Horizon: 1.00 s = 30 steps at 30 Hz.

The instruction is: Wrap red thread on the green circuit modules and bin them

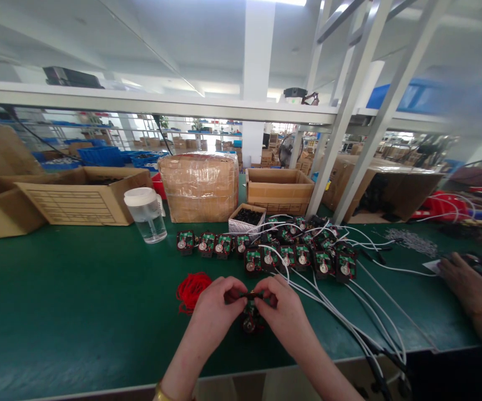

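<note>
Head view: left hand (220, 301) and right hand (281, 303) are together pinching a small black part (251, 296) at a circuit unit's (249, 324) far end, near the front of the green bench (78, 312).
White box (241, 227): is holding small black pieces (249, 215), standing behind circuit boards (286, 256).
Jug (151, 223): is containing clear liquid.
Flapped carton (82, 204): is holding dark items (101, 181).
Side-opening carton (344, 184): is showing black contents (377, 195).

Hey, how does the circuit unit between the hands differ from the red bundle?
Color: the circuit unit is mostly dark; the red bundle is bright red.
Shape: the circuit unit shows a round piece; the red bundle is a loose tangle.
Both are close to the left hand.
</note>
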Motion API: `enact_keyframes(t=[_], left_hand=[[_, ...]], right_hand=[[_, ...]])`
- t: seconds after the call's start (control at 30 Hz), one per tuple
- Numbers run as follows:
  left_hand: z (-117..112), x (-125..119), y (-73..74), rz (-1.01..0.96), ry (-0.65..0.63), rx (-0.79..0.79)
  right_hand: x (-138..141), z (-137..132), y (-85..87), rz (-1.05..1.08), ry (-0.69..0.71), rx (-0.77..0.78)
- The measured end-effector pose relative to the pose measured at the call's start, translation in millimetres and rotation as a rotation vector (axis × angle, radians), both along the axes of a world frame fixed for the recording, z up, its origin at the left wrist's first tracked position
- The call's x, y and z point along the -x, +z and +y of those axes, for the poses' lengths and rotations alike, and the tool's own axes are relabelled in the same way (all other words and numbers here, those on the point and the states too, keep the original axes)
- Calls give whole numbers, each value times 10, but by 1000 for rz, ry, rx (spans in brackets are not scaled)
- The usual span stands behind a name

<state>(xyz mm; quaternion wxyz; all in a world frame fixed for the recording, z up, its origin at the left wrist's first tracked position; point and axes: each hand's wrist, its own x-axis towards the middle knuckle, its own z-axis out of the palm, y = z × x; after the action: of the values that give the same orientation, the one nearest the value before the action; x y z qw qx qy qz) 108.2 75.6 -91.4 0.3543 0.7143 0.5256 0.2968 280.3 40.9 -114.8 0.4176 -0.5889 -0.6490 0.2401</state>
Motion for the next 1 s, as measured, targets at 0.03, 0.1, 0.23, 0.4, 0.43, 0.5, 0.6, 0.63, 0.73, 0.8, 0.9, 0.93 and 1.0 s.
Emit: enact_keyframes(t=[0.03, 0.1, 0.23, 0.4, 0.43, 0.5, 0.6, 0.63, 0.73, 0.8, 0.9, 0.93, 1.0], left_hand=[[-2, 2, 2, -6, -2, -1], [-9, 5, 14, -12, -5, -2], [-23, 3, 42, -4, 0, -6], [-23, 3, 26, -19, 1, -16], [-21, 5, 19, -23, 1, -16], [-18, 7, 13, -29, 2, -16], [-15, 7, 21, -32, 4, -17], [-14, 7, 27, -27, 4, -19], [-12, 7, 36, -7, -3, -24], [-10, 10, 32, -3, -6, -25], [-12, 16, 24, 0, -3, -16], [-14, 18, 25, 1, 1, -11], [-18, 19, 33, -1, 4, 2]], right_hand=[[-4, -6, 5, -3, 2, -4], [-9, -18, 18, -14, 2, -14], [-12, -45, 51, -33, -13, -30], [-14, -61, 71, -16, -17, -36], [-14, -59, 69, -11, -18, -40], [-9, -49, 61, 0, -24, -52], [17, -29, 41, 11, -25, -54], [31, -21, 33, 9, -26, -53], [69, 1, 4, -8, -46, -53], [81, 19, -19, -14, -59, -50], [73, 47, -50, 8, -55, -30], [68, 55, -58, 21, -54, -21], [59, 66, -65, 44, -51, -7]])
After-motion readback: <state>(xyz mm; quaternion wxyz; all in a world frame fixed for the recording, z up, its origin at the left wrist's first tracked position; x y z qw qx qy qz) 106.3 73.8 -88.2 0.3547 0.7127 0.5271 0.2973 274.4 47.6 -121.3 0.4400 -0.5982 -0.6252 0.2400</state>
